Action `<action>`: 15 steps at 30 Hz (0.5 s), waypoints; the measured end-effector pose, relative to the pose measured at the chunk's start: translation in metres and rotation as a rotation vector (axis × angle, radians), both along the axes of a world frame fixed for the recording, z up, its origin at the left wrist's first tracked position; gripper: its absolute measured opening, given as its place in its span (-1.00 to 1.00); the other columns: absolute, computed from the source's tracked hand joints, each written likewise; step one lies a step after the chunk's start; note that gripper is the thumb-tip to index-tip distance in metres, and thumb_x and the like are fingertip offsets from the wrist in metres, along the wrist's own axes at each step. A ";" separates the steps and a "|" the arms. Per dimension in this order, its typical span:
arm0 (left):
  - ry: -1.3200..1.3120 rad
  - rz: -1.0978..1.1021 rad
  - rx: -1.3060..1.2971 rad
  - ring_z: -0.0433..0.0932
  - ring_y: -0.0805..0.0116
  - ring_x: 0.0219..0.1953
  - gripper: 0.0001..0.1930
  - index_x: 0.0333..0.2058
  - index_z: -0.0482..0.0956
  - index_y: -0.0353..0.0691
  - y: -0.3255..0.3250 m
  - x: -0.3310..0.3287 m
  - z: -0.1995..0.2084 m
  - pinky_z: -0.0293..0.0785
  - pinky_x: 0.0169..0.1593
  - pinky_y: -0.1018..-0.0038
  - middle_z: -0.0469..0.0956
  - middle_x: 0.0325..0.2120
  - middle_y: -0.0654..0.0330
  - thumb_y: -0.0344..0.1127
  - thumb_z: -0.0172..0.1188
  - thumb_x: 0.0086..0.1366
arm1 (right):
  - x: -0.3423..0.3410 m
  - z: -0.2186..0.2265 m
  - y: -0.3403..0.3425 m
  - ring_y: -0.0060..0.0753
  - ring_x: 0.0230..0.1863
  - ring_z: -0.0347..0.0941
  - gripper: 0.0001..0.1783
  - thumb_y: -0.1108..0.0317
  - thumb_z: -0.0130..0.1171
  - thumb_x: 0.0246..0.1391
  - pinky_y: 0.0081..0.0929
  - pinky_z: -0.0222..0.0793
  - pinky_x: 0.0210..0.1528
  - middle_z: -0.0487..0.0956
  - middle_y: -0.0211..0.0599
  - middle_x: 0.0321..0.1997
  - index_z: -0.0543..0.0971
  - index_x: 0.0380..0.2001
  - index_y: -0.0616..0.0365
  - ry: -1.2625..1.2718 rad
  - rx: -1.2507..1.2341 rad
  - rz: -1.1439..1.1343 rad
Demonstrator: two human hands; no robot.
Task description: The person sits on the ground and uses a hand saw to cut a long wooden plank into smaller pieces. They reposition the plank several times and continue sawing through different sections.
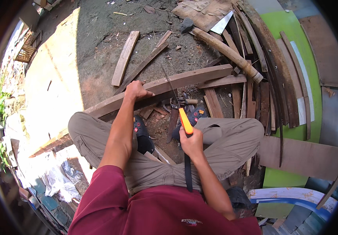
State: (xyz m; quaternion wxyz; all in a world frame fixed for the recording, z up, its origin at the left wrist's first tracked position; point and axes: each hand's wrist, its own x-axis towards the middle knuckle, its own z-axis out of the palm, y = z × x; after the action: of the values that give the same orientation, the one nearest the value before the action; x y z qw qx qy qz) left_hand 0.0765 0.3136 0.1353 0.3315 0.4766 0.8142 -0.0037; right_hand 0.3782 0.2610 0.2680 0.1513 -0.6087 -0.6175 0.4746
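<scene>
A long, thick wooden plank [192,75] runs slantwise across in front of my knees. My left hand [137,91] presses on it, fingers over the far edge and thumb along the top. A saw [184,117] with an orange-yellow handle is gripped in my right hand [191,141], just nearer than the plank. Its thin blade points away from me and crosses the plank to the right of my left hand. Whether the teeth have cut into the wood I cannot tell. Below the plank, near my shoe, lies a tool with a wooden handle [192,101], partly hidden.
Loose boards [126,58] lie on the dirt beyond the plank. A thick wooden pole [227,51] with a dark lump at its end rests at the upper right. Piled strips, a green panel [280,178] and sheets fill the right side. Plastic [59,182] lies at the left.
</scene>
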 end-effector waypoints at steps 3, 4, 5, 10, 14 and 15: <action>-0.002 0.025 -0.029 0.66 -0.01 0.03 -0.11 0.04 0.69 -0.16 -0.007 -0.002 -0.030 0.57 0.13 0.17 0.69 -0.05 -0.08 0.34 0.53 -0.22 | 0.055 0.013 -0.030 -0.19 -0.41 0.67 -0.77 0.35 0.22 0.15 -0.27 0.48 -0.29 0.62 0.01 -0.56 0.64 -0.41 0.37 0.009 0.111 -0.035; -0.014 0.021 -0.029 0.66 -0.01 0.03 -0.10 0.05 0.69 -0.16 0.002 -0.003 -0.036 0.57 0.13 0.17 0.68 -0.05 -0.08 0.35 0.52 -0.22 | 0.060 0.017 -0.020 -0.32 -0.46 0.64 -0.76 0.36 0.22 0.16 -0.30 0.46 -0.33 0.62 -0.07 -0.58 0.63 -0.43 0.38 -0.051 0.122 -0.025; -0.028 0.003 -0.058 0.66 -0.01 0.03 -0.09 0.06 0.68 -0.16 0.002 0.000 -0.035 0.57 0.13 0.17 0.68 -0.05 -0.09 0.35 0.52 -0.21 | 0.068 0.022 -0.005 -0.42 -0.50 0.57 -0.76 0.36 0.23 0.17 -0.33 0.41 -0.38 0.59 -0.18 -0.61 0.62 -0.44 0.38 -0.039 0.017 -0.081; -0.020 -0.017 -0.047 0.65 -0.03 0.04 -0.09 0.06 0.68 -0.20 0.009 0.000 -0.028 0.57 0.12 0.17 0.67 -0.03 -0.13 0.35 0.51 -0.19 | 0.100 0.019 0.032 -0.59 -0.53 0.42 -0.69 0.28 0.27 0.22 -0.39 0.32 -0.44 0.53 -0.29 -0.64 0.61 -0.45 0.36 -0.037 -0.149 0.099; 0.049 -0.034 0.051 0.69 -0.04 -0.07 -0.16 0.01 0.70 -0.19 -0.008 0.011 -0.021 0.60 0.04 0.15 0.71 -0.17 -0.11 0.33 0.50 -0.15 | 0.087 0.031 -0.019 -0.48 -0.51 0.50 -0.77 0.33 0.28 0.19 -0.33 0.39 -0.37 0.56 -0.10 -0.58 0.65 -0.32 0.35 0.073 -0.056 0.067; 0.051 -0.024 0.075 0.70 -0.05 -0.11 -0.19 -0.03 0.71 -0.19 -0.010 0.015 -0.015 0.60 0.01 0.15 0.71 -0.21 -0.11 0.33 0.50 -0.14 | 0.089 0.029 -0.027 -0.43 -0.52 0.51 -0.78 0.34 0.28 0.18 -0.34 0.40 -0.37 0.55 -0.08 -0.58 0.65 -0.30 0.34 0.076 -0.062 0.071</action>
State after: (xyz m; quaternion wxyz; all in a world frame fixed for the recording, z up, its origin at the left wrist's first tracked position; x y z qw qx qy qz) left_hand 0.0915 0.3033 0.1200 0.2924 0.4983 0.8161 0.0109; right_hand 0.4667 0.2337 0.2967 0.1389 -0.5725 -0.6175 0.5212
